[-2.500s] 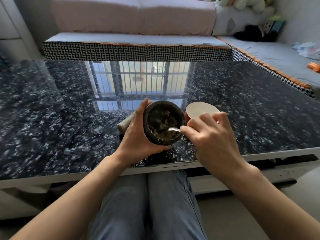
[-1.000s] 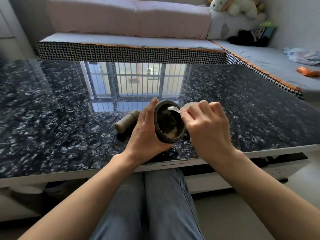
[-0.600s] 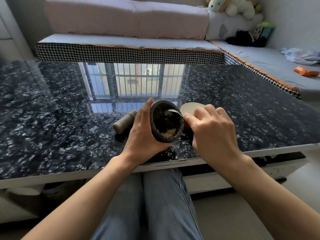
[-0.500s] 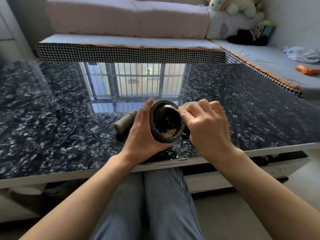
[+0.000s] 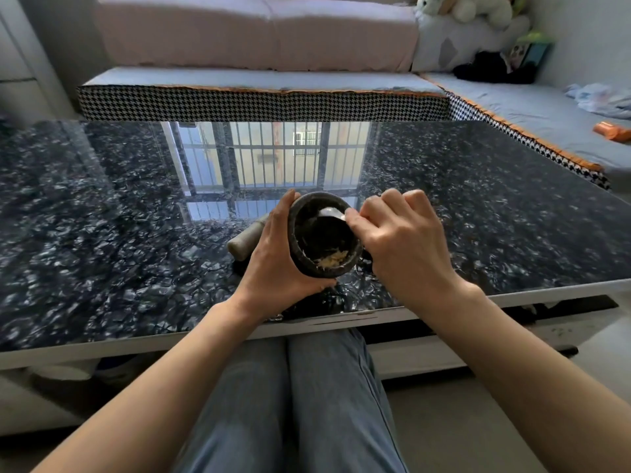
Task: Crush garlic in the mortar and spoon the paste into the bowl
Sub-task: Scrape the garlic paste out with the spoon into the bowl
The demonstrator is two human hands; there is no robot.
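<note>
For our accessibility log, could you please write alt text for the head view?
A person's left hand grips a dark stone mortar tilted toward the camera, while the right hand holds a silver metal spoon inside it, above yellowish garlic paste. A pale cylindrical pestle lies behind on the glossy black speckled table.

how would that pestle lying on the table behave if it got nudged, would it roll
Probably yes: the pestle looks round and lies on its side on the glossy table, so a sideways nudge would likely set it rolling. It seems stone-like, so likely stiff and heavy for its size. The left hand partly hides its far end, so any taper that would curve its roll can't be judged.
</note>
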